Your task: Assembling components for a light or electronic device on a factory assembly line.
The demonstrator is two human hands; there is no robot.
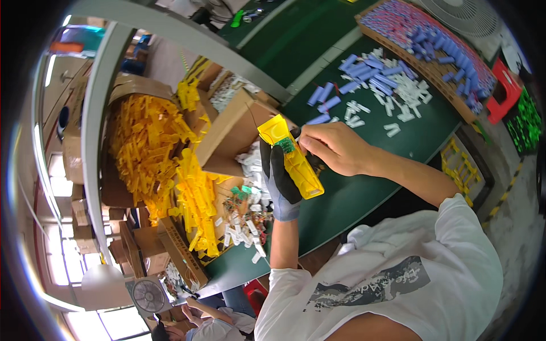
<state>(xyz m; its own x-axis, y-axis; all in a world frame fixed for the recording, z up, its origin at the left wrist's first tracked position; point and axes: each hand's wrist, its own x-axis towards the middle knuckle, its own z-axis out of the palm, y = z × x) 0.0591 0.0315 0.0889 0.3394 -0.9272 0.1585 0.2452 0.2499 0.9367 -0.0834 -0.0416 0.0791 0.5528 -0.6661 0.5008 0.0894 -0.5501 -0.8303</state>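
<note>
My left hand (280, 181), in a grey and black work glove, is closed around a long yellow plastic casing (305, 175). A small green circuit board (284, 145) lies in the casing's open side. My bare right hand (340, 149) is at the casing's right edge, with its fingers curled into a pinch. Something small and dark shows by those fingertips, but I cannot make out what it is. Below my left hand, small boards with wires (238, 199) and white plastic pieces (247, 232) lie in a loose heap on the green table (341, 199).
Yellow casings fill a cardboard box (122, 193) and spill beside it at left. An upright carton (227, 139) stands behind my left hand. Blue cylindrical cells (369, 74) and white holders (406, 94) are scattered at far right, near a large tray (441, 79). Another person (213, 324) sits at lower left.
</note>
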